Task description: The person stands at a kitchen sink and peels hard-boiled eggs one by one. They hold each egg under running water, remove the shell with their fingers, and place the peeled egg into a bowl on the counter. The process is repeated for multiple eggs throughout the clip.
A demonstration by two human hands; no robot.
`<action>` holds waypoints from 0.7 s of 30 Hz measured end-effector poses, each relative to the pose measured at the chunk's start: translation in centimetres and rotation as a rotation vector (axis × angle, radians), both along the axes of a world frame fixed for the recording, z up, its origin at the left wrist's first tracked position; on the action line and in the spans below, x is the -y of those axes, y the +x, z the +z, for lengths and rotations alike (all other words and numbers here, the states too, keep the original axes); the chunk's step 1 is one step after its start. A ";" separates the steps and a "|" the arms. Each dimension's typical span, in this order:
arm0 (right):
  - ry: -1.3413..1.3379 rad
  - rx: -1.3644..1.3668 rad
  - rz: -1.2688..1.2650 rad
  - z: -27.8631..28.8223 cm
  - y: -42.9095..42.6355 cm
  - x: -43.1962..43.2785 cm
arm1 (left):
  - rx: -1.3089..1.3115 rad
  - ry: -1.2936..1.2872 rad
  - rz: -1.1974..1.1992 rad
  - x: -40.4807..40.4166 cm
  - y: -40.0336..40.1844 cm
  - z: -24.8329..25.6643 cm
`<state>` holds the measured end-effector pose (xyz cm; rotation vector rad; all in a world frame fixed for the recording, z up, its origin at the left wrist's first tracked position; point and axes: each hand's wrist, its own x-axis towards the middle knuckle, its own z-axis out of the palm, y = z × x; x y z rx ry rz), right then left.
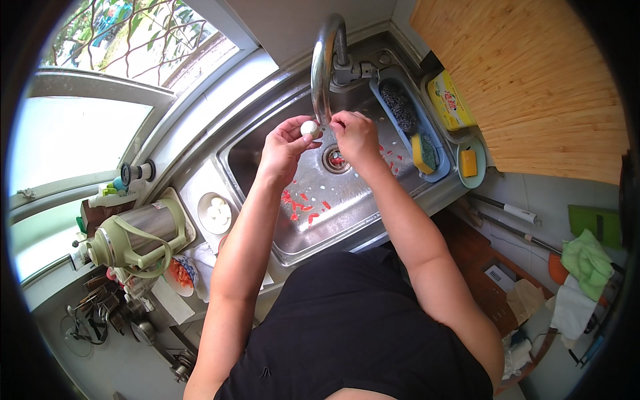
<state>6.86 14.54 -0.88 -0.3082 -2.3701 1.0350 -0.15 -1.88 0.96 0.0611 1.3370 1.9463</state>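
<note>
Above the stainless steel sink (pixel 345 192), my left hand (pixel 287 150) holds a small white egg (pixel 309 128), perhaps a quail egg, between thumb and fingers. Patches on its underside look darker. My right hand (pixel 354 135) is just right of the egg, under the faucet spout (pixel 321 100), its thumb and fingertips pinched together. Whether a bit of shell sits between those fingertips is too small to tell. Red peel scraps (pixel 300 204) and pale shell-like flecks lie on the sink floor. More scraps sit in the drain strainer (pixel 336 159).
Left of the sink stands a bowl (pixel 202 217) of peeled white eggs (pixel 219 211). Beyond it are a green thermos (pixel 150 222) and a bowl of reddish food (pixel 181 275). A blue caddy (pixel 442 167) on the right holds a sponge (pixel 423 154) and steel wool (pixel 398 107). A wooden board (pixel 540 90) overhangs the right.
</note>
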 end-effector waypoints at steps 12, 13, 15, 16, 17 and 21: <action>-0.639 0.156 0.063 1.4 -0.2 1.0 | -0.254 -0.243 -0.001 -2.7 0.7 0.9; -0.618 0.153 0.063 1.5 -0.2 0.9 | -0.259 -0.258 0.005 -2.9 0.7 1.0; -0.577 0.150 0.062 1.9 0.0 0.8 | -0.273 -0.258 0.011 -3.1 0.8 1.2; -0.493 0.114 0.065 1.8 0.0 0.8 | -0.279 -0.258 0.014 -3.1 0.9 1.2; -0.409 0.078 0.068 1.7 0.0 0.8 | -0.293 -0.272 0.013 -3.1 0.9 1.2; -0.189 -0.031 0.088 1.6 -0.1 0.8 | -0.349 -0.306 0.013 -2.9 0.9 0.5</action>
